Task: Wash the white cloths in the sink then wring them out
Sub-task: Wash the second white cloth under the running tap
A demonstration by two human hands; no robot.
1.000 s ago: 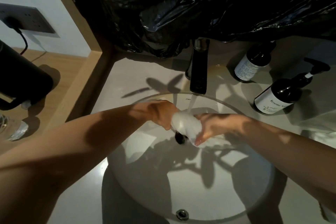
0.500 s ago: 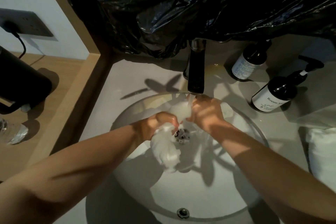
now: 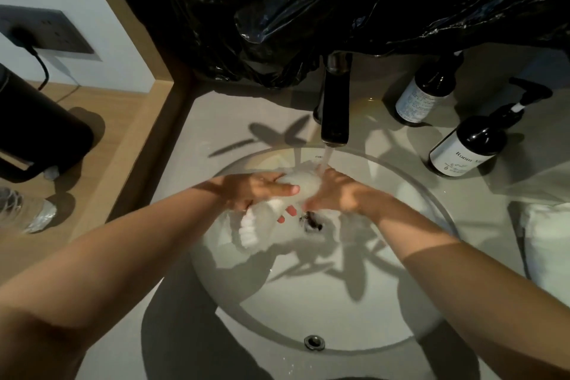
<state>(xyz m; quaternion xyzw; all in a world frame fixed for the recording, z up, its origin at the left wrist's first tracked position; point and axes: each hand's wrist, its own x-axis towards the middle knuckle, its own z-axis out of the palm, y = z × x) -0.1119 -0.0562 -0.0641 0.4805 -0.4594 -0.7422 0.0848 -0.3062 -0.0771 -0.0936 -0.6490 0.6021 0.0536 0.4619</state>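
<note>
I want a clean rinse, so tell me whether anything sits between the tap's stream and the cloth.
Nothing visible does. The stream from the faucet falls straight onto the white cloth, which the left hand and right hand grip over the sink.

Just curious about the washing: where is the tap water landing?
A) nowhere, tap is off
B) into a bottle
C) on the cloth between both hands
C: the stream from the tap falls onto the cloth held by the left hand and right hand.

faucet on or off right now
On. Water streams from the black faucet onto the white cloth gripped by the left hand and right hand.
</note>
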